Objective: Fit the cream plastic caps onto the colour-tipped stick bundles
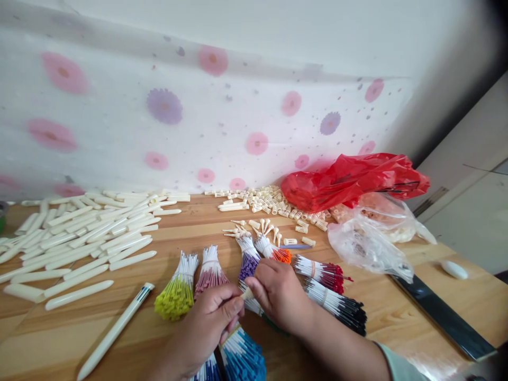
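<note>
My left hand point(210, 323) and my right hand point(280, 291) meet near the front of the table, thumbs and fingers pinched on a small cream plastic pen part point(247, 294). Most of that part is hidden by the fingers. Around and beneath them lie rubber-banded bundles of pen refills: yellow-green point(174, 299), pink point(210, 270), purple point(248, 259), orange point(273, 248), red point(321, 272), black point(337, 307) and blue point(242, 354). To the left rests a cream multicolour pen point(115, 330) with coloured sliders at its top end.
Many cream pen barrels point(91, 227) are piled at the left. Behind the bundles are small pointed tips point(270, 228) and slotted pen pieces point(265, 201). A red plastic bag point(357, 180), a clear bag point(369, 238), a dark flat strip point(444, 317) and a white oval object point(454, 270) lie rightward.
</note>
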